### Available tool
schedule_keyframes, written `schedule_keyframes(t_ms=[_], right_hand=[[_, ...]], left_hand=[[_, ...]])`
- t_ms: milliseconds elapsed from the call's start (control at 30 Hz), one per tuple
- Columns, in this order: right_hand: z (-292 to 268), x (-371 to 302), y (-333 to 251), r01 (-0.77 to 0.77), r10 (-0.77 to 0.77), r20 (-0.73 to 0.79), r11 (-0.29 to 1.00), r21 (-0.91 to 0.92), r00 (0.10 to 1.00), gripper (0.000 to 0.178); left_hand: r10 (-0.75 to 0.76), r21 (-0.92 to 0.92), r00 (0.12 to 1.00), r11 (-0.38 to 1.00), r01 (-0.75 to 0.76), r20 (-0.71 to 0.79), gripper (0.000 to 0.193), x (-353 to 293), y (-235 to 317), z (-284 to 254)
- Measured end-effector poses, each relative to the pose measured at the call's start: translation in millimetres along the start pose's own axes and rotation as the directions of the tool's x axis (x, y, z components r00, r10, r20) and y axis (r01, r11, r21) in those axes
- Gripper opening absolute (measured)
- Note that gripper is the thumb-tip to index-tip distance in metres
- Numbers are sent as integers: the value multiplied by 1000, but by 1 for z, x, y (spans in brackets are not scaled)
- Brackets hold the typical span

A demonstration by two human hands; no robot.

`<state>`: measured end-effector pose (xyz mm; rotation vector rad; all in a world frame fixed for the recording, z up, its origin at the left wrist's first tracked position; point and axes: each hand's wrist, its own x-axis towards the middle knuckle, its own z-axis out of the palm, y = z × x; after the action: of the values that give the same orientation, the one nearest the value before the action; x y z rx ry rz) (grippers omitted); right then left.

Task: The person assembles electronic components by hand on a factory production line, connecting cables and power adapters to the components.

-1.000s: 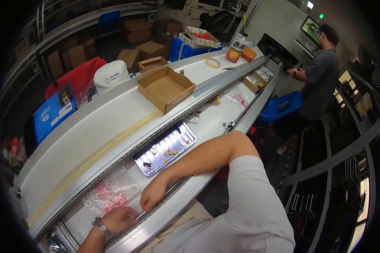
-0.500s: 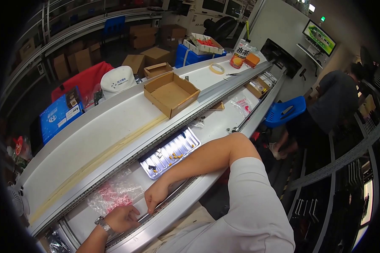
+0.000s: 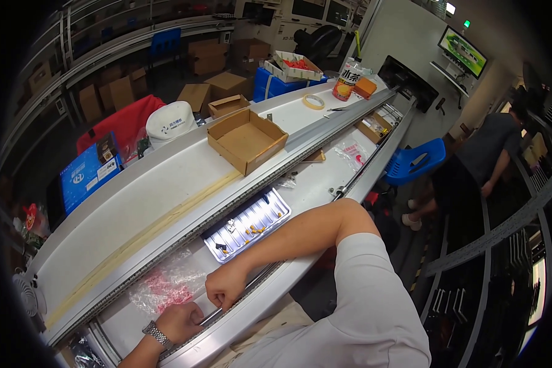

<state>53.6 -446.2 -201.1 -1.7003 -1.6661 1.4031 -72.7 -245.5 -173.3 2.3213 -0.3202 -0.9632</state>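
Observation:
My left hand (image 3: pixel 179 322), with a metal watch on its wrist, is closed at the lower end of a thin metal rod (image 3: pixel 212 317) along the near edge of the bench. A little farther up, my right hand (image 3: pixel 227 287) has its fingers curled down onto the same rod; the fingertips are partly hidden. Just beyond both hands lies a clear plastic bag (image 3: pixel 165 289) of small pink pieces. Past my right forearm sits a white ribbed tray (image 3: pixel 268 214) holding several small yellow pieces (image 3: pixel 253 230) and a few dark ones.
A long rail with a chain (image 3: pixel 165 250) runs across the bench beyond the tray. Behind it stand an open cardboard box (image 3: pixel 246 140), a tape roll (image 3: pixel 313 102) and a bottle (image 3: pixel 346 84). At right are a blue chair (image 3: pixel 416 161) and another person (image 3: pixel 481 147).
My left hand has shifted slightly right and its fingers have curled in more. The right hand's fingers have folded tighter at the rod. The other person at right has changed posture.

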Motion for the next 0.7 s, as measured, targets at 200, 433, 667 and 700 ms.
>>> schedule_keyframes(t_ms=[200,433,667,700], right_hand=[[26,26,52,-176,76,184,766,618,980,17],[6,3,13,71,-73,-14,992,-102,997,22],[-9,-4,10,-58,65,41,986,-158,997,29],[-11,-5,10,-84,91,39,985,-151,995,31]], left_hand=[[18,-605,961,780,158,275,20,18,-37,4],[23,-159,996,987,-8,89,21,-3,-1,-1],[-33,-289,997,956,53,75,37,12,0,8],[-43,-322,995,944,71,94,42,16,-1,9]])
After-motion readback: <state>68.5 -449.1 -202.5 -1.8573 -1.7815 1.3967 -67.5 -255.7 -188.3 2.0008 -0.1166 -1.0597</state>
